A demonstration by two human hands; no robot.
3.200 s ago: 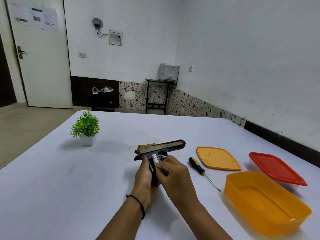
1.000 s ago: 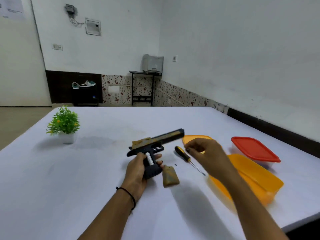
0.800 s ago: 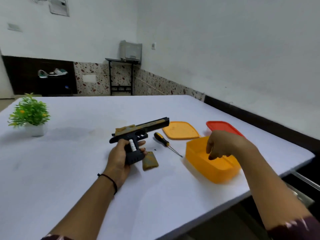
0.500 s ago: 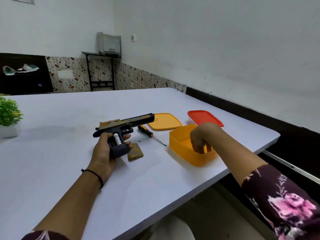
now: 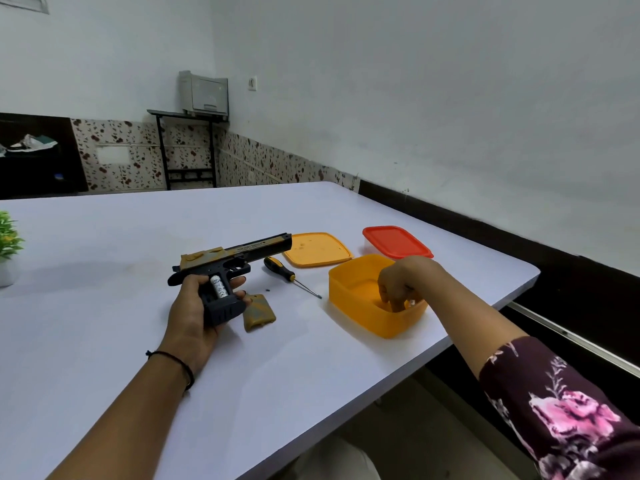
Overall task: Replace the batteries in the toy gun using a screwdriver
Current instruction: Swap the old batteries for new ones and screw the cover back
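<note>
My left hand [image 5: 192, 315] grips the gun [image 5: 239, 259] by its handle, just above the table [image 5: 104, 306], barrel pointing right. The handle's side is uncovered and a battery [image 5: 219, 286] sits in it. The cover [image 5: 259, 312] lies on the table, just beside the handle's base. A tiny screw [image 5: 268, 290] lies between the cover and the screwdriver [image 5: 281, 272], whose tip points toward the orange box [image 5: 374, 322]. My right hand [image 5: 398, 282] reaches down into that box with its fingers curled; I cannot tell whether it holds anything. An orange lid [image 5: 317, 249] and a red-lidded box [image 5: 396, 241] sit behind.
</note>
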